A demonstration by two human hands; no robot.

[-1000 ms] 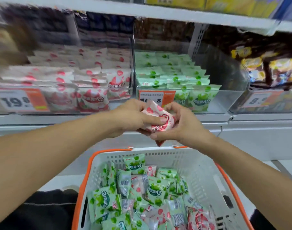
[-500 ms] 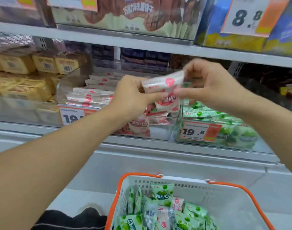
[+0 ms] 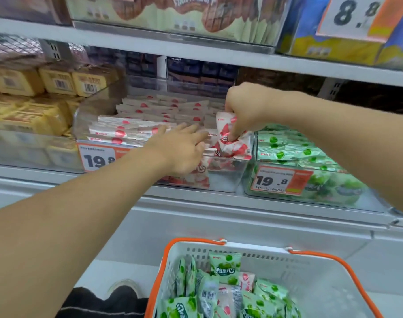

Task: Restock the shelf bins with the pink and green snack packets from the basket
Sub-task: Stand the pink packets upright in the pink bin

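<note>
right hand [image 3: 246, 109] pinches pink packet [image 3: 232, 138] over pink bin [image 3: 219, 177] | left hand [image 3: 180, 148] flat, fingers straight | risk: packet slips into green bin [image 3: 310, 191]

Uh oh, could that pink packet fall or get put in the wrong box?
Maybe. The right hand grips the pink packet at the front right corner of the pink bin, so it might tip over the edge. The green bin sits right beside it, so a slip could drop it there.
</note>
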